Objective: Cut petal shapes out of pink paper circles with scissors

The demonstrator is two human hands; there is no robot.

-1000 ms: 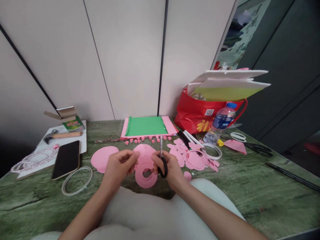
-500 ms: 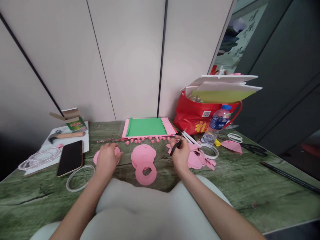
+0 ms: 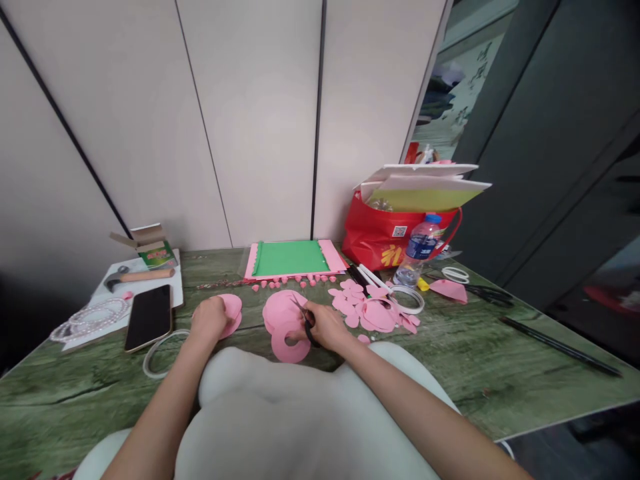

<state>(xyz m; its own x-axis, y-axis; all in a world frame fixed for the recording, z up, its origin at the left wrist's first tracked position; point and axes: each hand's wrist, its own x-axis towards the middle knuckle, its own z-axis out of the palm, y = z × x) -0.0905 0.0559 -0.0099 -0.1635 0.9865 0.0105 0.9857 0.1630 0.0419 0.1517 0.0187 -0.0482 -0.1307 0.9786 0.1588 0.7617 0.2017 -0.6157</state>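
My left hand is closed at the left edge of some round pink paper pieces, its fingertips partly hidden. In my right hand is a pair of black-handled scissors, blades pointing up and left over a stack of pink paper circles. The fingers of that hand also reach the edge of a pink paper ring, which overlaps the front of the stack. Pink paper flowers and scraps lie in a pile to the right of my right hand.
Behind the hands lie a green sheet on pink paper and a row of small pink rolled pieces. Left: phone, hammer, beads, tape roll. Right: red bag, water bottle, tape roll.
My right hand has moved left with the scissors, from the scrap pile to the central circles. My left hand has closed at the left side of the pink circles. The view has shifted slightly.
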